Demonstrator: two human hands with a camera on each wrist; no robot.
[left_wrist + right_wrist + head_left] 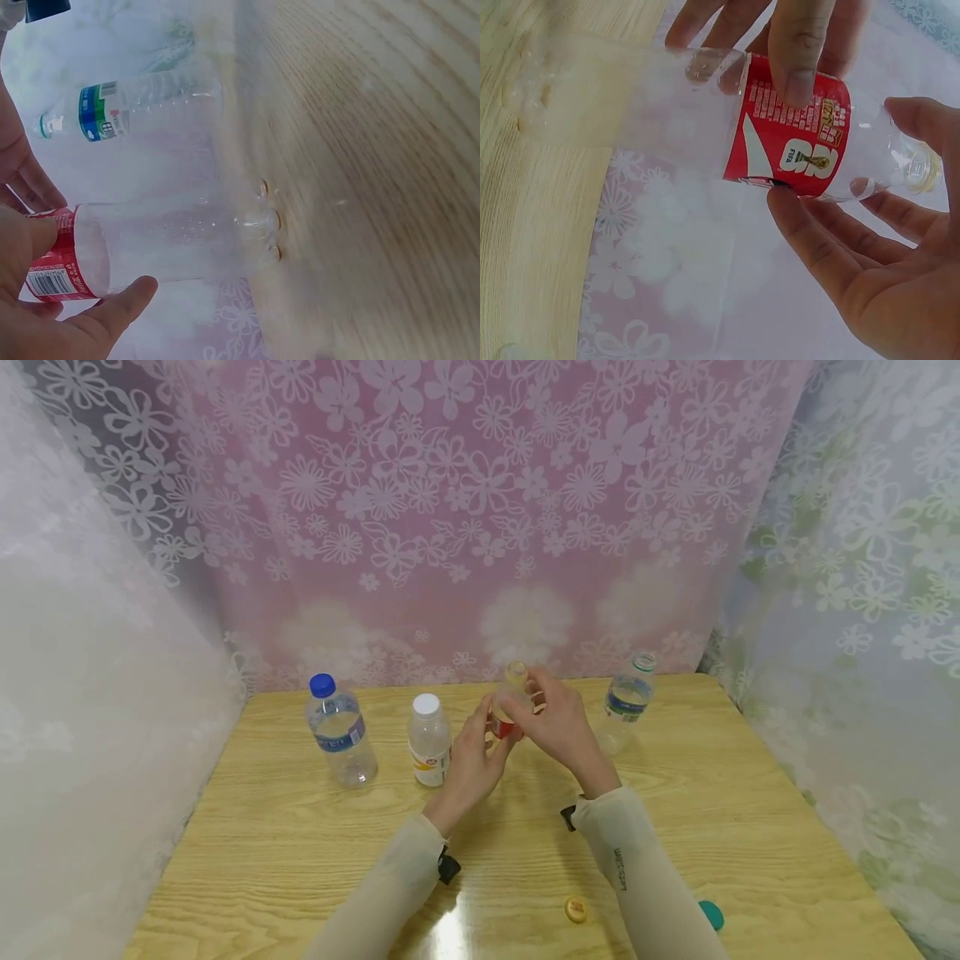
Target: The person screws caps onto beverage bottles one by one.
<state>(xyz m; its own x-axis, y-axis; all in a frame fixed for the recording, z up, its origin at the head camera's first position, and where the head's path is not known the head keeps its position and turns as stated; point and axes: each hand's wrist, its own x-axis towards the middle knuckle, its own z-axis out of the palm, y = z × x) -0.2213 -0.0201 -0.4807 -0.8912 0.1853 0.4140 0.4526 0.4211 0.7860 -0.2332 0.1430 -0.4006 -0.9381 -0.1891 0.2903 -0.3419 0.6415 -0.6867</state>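
A clear plastic bottle with a red label stands upright on the table between both hands. Its mouth is uncapped, with a yellowish ring round the neck. My left hand grips it round the label, thumb on one side and fingers on the other. Higher up, my right hand holds the shoulder just below the neck, its thumb and fingers on opposite sides. The left wrist view shows the bottle's clear lower body with its lobed base on the wood.
Left of the hands stand a blue-capped water bottle and a white-capped bottle. At right is an uncapped bottle with a blue-green label. A yellow cap and a teal cap lie near the front. Patterned curtains surround the table.
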